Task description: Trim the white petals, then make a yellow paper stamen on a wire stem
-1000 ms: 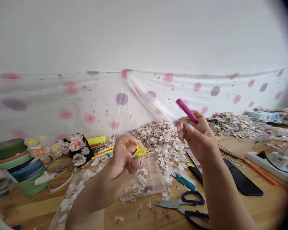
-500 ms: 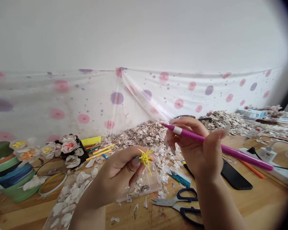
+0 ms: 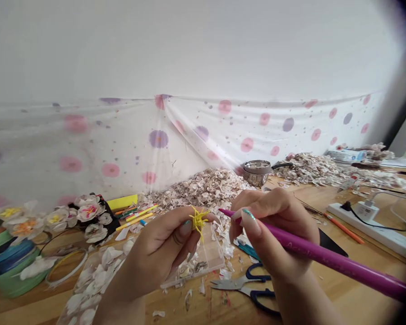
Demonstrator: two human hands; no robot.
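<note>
We look out from a single camera worn on the person's head, facing forward and tipped down over a wooden table [image 3: 365,289]. We sit close above and behind the left hand [image 3: 159,253] and the right hand [image 3: 274,234], which take up the lower middle of the frame and are the nearest things to us. The table runs away from us to a spotted plastic sheet [image 3: 111,144] across the middle of the frame, and a white wall [image 3: 189,45] fills the upper part. The wide lens bends the edges, and the upper right corner goes dark; we think that is the lens rim, though it is hard to tell.
</note>
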